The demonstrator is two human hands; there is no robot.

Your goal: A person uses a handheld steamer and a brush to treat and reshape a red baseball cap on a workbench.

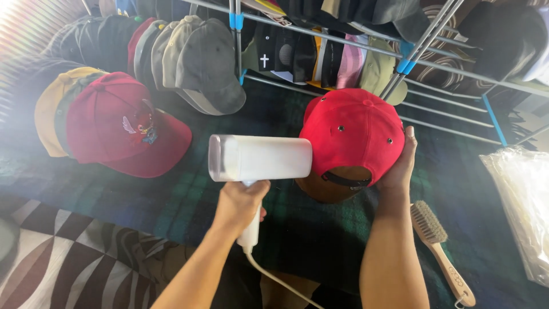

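Red cap w/ tan brim sat in the right hand, back strap facing up, held above the dark plaid cloth just below the metal rack. Right fingers were clenched round the cap's side. Left hand was wrapped tight on the handle of a white handheld steamer, nozzle end almost touching the cap's crown. Step in hand looked like steaming/smoothing the crown. Next move prob. calls for turning the cap w/ the right hand so another panel faces the nozzle, fingers kept off the hot end. Wooden brush lay near the right forearm; another red cap lay well apart at left.
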